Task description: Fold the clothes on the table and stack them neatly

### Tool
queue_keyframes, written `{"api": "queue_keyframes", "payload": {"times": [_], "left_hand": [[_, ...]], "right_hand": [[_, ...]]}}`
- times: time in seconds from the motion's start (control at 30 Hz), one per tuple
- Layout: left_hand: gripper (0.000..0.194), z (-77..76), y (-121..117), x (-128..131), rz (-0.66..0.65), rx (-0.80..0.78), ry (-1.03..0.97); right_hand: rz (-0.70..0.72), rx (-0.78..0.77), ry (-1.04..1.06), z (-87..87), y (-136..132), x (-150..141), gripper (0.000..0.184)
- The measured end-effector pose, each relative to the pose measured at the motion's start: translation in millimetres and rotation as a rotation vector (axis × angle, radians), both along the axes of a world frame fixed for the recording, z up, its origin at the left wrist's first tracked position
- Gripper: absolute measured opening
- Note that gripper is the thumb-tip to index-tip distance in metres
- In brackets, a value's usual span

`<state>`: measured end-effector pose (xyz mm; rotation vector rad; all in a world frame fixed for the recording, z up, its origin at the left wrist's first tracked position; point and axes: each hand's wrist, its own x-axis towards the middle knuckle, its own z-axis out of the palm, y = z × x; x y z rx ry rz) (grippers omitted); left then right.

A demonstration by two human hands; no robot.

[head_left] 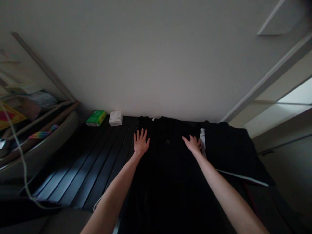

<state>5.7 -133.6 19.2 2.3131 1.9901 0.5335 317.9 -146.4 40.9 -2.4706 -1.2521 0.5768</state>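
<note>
A black garment [170, 169] with a small pale logo and a white tag at its far edge lies spread out in front of me. My left hand [141, 143] rests flat near its upper left side, fingers spread. Over on the upper right side is my right hand [193, 144], thumb stretched out and other fingers partly hidden. A small white cloth piece [202, 136] shows just beside those fingers; whether they touch it I cannot tell. Right of that lies more dark cloth [231, 146] with a pale strip along its near edge.
A dark slatted surface [95, 162] extends to the left. By the wall [158, 65] stand a green box [96, 118] and a white box [115, 118]. At far left is a padded bin [56, 139] with assorted items, and a pale cord [23, 159] hangs before it.
</note>
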Motion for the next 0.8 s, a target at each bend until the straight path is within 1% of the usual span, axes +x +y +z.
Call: {"api": "queue_keyframes", "payload": {"times": [0.07,0.13,0.2,0.27,0.33,0.4,0.43,0.5,0.57,0.6,0.7,0.8], "left_hand": [[0.058,3.0,-0.6,-0.2,-0.103,0.019,0.020],[0.060,4.4,0.6,-0.5,-0.217,-0.017,0.043],[0.060,4.3,2.7,-1.1,-0.282,-0.075,0.049],[0.056,3.7,4.5,-2.3,-0.293,-0.116,0.034],[0.054,3.7,5.2,-4.3,-0.292,-0.128,-0.001],[0.059,4.5,4.4,-7.2,-0.284,-0.115,-0.066],[0.064,5.3,3.5,-8.7,-0.270,-0.096,-0.106],[0.075,7.0,0.8,-11.3,-0.222,-0.037,-0.168],[0.082,8.6,-1.9,-12.3,-0.147,0.019,-0.179],[0.081,9.1,-2.8,-12.0,-0.114,0.033,-0.163],[0.068,8.4,-3.1,-9.0,-0.075,0.008,-0.082],[0.056,5.3,-0.6,-5.6,-0.071,-0.047,-0.029]], "right_hand": [[-0.025,0.064,-0.058,1.8,-1.6,-11.1,0.070],[-0.008,0.186,-0.132,11.6,-3.5,-26.1,0.070],[0.090,0.327,-0.177,28.5,-4.2,-47.0,0.069],[0.232,0.424,-0.189,48.6,-2.8,-75.1,0.067],[0.360,0.467,-0.203,66.0,1.6,-109.1,0.064],[0.478,0.463,-0.189,75.1,9.4,-144.7,0.061],[0.544,0.452,-0.160,75.6,14.3,-161.2,0.060],[0.698,0.401,-0.046,68.9,24.7,-188.4,0.059],[0.823,0.333,0.071,55.5,32.1,-204.6,0.053],[0.858,0.302,0.106,48.0,33.4,-208.1,0.050],[0.851,0.260,0.097,29.5,24.1,-201.2,0.046],[0.811,0.238,0.031,21.8,-2.6,-176.6,0.052]]}}
